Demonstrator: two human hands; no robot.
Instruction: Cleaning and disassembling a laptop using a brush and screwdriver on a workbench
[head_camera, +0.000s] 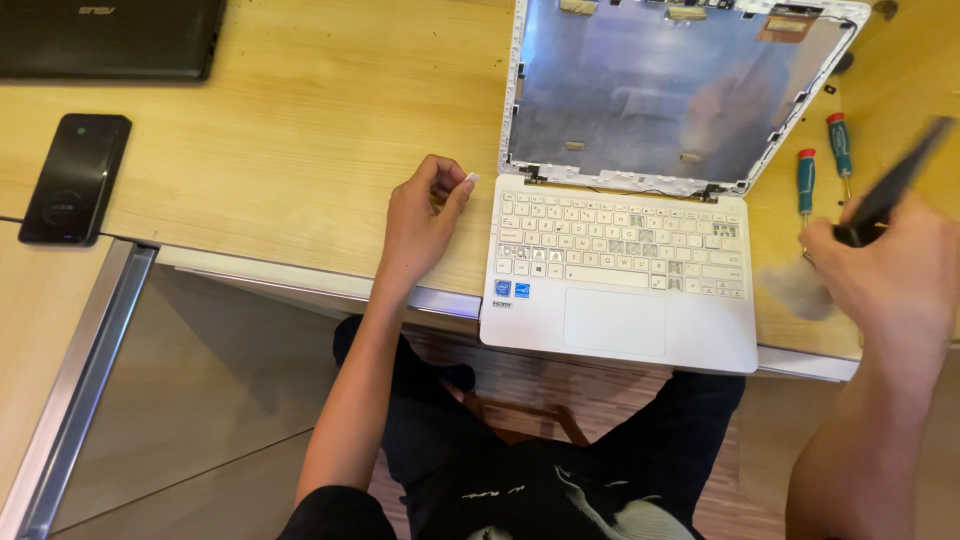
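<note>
My left hand pinches a small white piece on the table, just left of the white laptop. The laptop's bare lid looks thin and fragile; hold it by the base. My right hand clamps a blurred dark tool.

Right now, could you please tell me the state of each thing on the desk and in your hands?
Laptop: open, screen panel removed, bare lid shell.
Left hand: pinching a small white piece.
Right hand: grip shut on a dark tool, blurred.
Screwdrivers: lying on the desk.
Phone: flat, screen dark.
</note>
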